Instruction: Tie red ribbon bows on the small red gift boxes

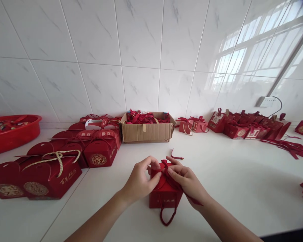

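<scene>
Red ribbon (164, 163) pinched by left fingers (154, 180), right fingers (175, 175); gaps small.

There is one left hand (138, 179) and one right hand (188, 181), one red box (165, 200) between them, one cardboard carton (151, 133), one basin (27, 138), one socket (266, 101), and two small boxes (199, 126) beside the carton; the left-side boxes (98, 156) overlap too much to count.

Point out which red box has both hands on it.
The red box standing alone at front centre: the left hand and right hand are at the ribbon on top; no hand touches the others.
</scene>
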### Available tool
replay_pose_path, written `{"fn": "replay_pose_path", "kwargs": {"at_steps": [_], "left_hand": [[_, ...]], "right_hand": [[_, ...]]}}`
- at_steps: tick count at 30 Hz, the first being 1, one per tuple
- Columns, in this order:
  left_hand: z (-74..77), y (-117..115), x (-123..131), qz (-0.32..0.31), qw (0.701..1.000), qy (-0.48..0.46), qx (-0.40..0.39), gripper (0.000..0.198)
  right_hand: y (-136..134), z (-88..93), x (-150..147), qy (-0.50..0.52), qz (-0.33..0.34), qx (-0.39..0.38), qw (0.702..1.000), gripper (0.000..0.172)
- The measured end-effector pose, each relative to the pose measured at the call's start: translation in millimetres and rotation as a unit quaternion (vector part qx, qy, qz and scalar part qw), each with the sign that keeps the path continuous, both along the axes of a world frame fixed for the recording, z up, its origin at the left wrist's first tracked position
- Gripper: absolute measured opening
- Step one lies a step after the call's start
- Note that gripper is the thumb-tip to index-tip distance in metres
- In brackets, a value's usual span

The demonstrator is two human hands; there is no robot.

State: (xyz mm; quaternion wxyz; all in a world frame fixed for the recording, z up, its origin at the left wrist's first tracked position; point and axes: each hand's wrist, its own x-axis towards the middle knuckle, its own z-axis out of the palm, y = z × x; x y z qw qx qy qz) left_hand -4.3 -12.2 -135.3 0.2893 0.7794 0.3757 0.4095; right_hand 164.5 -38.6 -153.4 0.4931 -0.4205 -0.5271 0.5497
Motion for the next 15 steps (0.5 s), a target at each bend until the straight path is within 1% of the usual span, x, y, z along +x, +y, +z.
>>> {"fn": "replay_pose_path", "kwargs": {"at_steps": [4,8,12,15], "left_hand": [[-1.7,-1.2,-0.1,-0.004,1.0,0.026,0.001,0.006],[-3.5,-0.4,0.3,0.001,1.0,0.019,0.006,0.008],[-4.9,-0.1,0.7,0.009,1.0,0.014,0.015,0.002],[-5.0,-1.2,1.8,0.021,1.0,0.008,0.013,0.006]], "right_hand": [[-1.4,2.3,-0.8,-0.008,-0.005,0.009,1.0,0.03],[-2.3,3.9,-1.1,-0.014,-0.003,0.011,1.0,0.029],[-1.9,1.8,-0.4,-0.017,-0.01,0.013,1.0,0.028],[-2.6,1.4,-0.4,-0.021,-0.014,0.01,1.0,0.028]]}}
